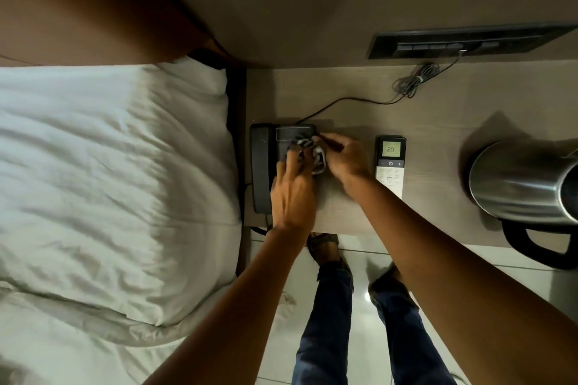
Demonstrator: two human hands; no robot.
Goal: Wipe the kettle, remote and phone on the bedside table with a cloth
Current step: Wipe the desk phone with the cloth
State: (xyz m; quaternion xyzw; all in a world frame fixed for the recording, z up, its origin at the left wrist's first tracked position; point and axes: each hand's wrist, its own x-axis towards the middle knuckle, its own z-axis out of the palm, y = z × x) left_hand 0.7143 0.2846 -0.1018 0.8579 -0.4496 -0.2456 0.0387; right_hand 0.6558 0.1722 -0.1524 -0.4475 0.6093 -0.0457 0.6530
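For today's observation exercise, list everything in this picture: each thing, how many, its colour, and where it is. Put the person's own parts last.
phone: 1, dark grey, left end of the table, partly under the hands
cloth: 1, grey and white, bunched on the phone
remote: 1, white with a dark top, its display reading 20, mid table
kettle: 1, steel with a black handle, right end
cable: 1 bundle, grey, back of the table
table: 1, pale wood
switch panel: 1, black, on the wall
pillow: 1, white, on the bed at left
left hand: on the cloth
right hand: gripping the cloth
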